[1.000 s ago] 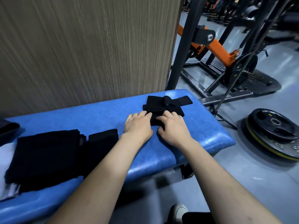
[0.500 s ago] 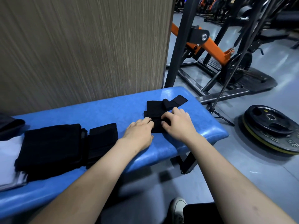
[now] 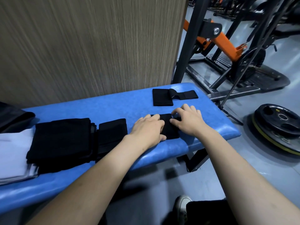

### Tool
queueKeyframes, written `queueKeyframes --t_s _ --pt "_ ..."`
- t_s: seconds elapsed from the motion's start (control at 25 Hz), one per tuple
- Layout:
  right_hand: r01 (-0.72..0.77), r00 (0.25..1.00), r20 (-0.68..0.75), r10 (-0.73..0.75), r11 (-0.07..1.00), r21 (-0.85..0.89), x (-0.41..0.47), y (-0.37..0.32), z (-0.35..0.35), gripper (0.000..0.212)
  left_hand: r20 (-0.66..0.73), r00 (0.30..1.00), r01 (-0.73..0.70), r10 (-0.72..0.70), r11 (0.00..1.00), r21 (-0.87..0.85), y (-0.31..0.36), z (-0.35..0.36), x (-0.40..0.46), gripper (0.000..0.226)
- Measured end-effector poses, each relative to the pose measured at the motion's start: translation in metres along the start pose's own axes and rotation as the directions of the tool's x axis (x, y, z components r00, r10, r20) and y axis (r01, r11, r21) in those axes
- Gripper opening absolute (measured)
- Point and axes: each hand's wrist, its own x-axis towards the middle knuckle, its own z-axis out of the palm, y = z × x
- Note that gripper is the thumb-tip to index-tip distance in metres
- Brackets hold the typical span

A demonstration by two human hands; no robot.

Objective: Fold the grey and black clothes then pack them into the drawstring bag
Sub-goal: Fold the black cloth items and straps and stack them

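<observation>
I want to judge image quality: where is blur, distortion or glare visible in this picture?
Head view: forearms at the bottom edge are soft; wide-angle lens bends the blue bench and wood panel; mild sheen on the floor; the black cloth under both hands loses detail.

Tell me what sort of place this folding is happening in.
Most likely a gym. A stack of weight plates lies on the floor, an orange and black exercise machine stands behind, and the clothes lie on a blue padded bench.

Bare blue bench (image 3: pixel 126 108) between folded black stack (image 3: pixel 61 140) and hands, wooden panel (image 3: pixel 89 46) blocking behind
</observation>
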Motion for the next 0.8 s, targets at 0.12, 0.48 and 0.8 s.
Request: queueKeyframes --t_s 0.12,0.48,0.8 --pt "-0.006 0.995 0.097 0.004 1.0 0.025 -0.018 0.019 -0.018 0.033 0.011 1.0 0.017 -0.017 1.0 0.017 0.002 -0.002 -0.003 0.037" --pt "0.049 0.99 0.126 -0.061 0.995 0.089 -0.049 0.033 -0.033 0.051 -0.005 0.999 0.033 -0.033 0.998 0.049 0.008 0.005 -0.012 0.063" --pt "-0.148 0.987 0.106 0.12 0.939 0.309 -0.041 0.045 -0.043 0.042 0.02 0.994 0.105 -0.105 0.994 0.028 0.01 0.008 -0.01 0.06"
